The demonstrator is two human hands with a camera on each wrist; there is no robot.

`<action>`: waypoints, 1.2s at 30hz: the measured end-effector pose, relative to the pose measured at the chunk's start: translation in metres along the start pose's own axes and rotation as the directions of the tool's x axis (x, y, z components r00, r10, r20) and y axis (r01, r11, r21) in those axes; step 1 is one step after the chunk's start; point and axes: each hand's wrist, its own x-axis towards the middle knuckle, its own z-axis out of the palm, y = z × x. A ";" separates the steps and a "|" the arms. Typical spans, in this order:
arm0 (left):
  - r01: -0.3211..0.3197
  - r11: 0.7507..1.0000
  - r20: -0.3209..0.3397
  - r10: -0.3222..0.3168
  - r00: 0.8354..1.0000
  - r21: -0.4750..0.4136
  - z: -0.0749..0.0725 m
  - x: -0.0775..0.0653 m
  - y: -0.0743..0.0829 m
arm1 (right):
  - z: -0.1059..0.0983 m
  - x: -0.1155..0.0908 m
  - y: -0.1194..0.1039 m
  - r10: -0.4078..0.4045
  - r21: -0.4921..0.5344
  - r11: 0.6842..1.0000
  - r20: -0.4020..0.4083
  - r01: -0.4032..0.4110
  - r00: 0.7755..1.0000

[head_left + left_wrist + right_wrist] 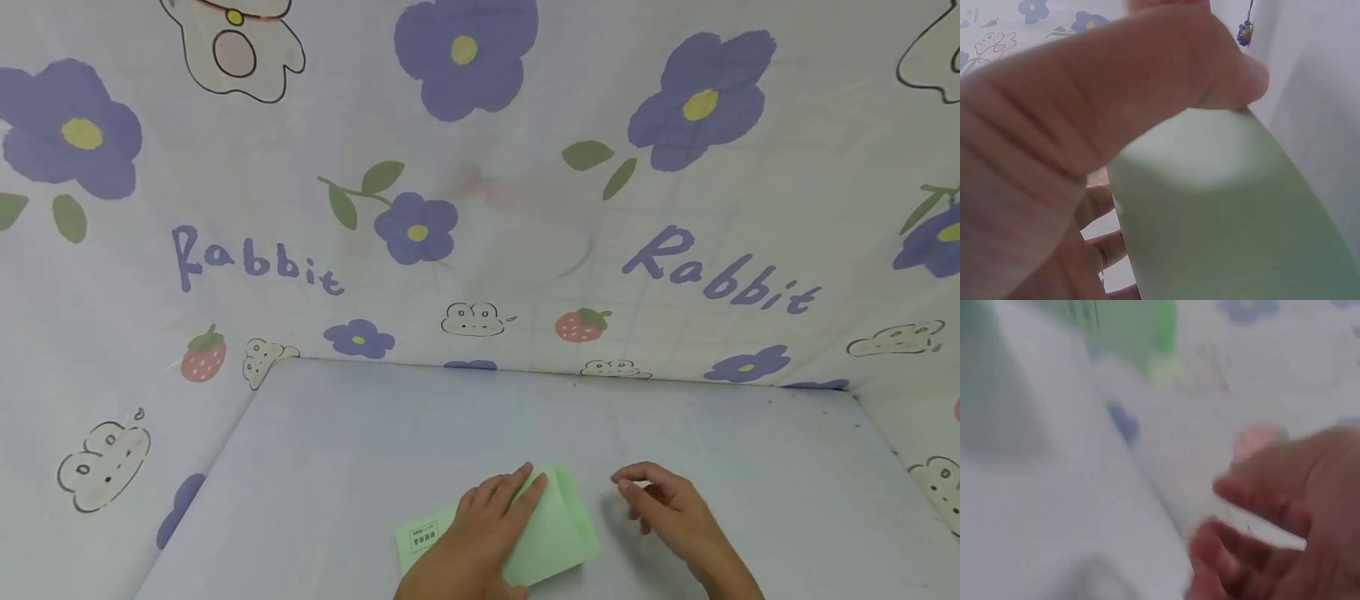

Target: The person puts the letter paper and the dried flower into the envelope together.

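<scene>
In the head view, a light green paper booklet [551, 529] with a small dark printed label at its left end is near the front of the table. My left hand [480, 533] lies across its middle and grips it. The left wrist view shows the thumb on the green sheet [1229, 212] and other fingers at its far edge. To the right, my right hand [671, 508] is apart from the booklet, fingers loosely curled, thumb near the index finger. In the right wrist view, nothing shows between the right hand's [1272, 525] thumb and fingers; that view is blurred.
A pale table surface [420, 433] spreads around the hands. Behind it and at both sides hangs a white cloth [510, 250] printed with purple flowers, strawberries, rabbits and lettering. A small dark blue hanging ornament [1245, 33] shows in the left wrist view.
</scene>
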 end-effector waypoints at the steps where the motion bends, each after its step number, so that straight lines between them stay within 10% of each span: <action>1: 0.000 1.000 -0.005 0.000 1.000 0.005 0.000 0.000 0.000 | -0.008 -0.001 0.003 0.028 -0.080 0.996 -0.062 -0.033 0.998; 8: 0.013 1.000 0.011 -0.012 1.000 -0.016 0.002 0.003 0.002 | -0.046 -0.002 0.028 0.130 -0.469 0.872 -0.054 -0.140 0.990; 23: 0.022 0.999 0.014 -0.022 1.000 -0.026 0.001 0.002 0.004 | -0.032 0.006 0.047 0.068 -0.605 0.787 -0.109 -0.120 0.992; 31: 0.016 1.000 -0.018 -0.016 1.000 -0.018 0.002 -0.001 0.005 | -0.050 -0.006 0.027 0.052 -0.467 0.879 -0.107 -0.096 0.993; 36: 0.022 0.999 -0.017 -0.022 1.000 -0.025 0.002 -0.002 0.005 | -0.062 -0.023 0.011 -0.073 -0.132 0.990 -0.261 0.039 0.963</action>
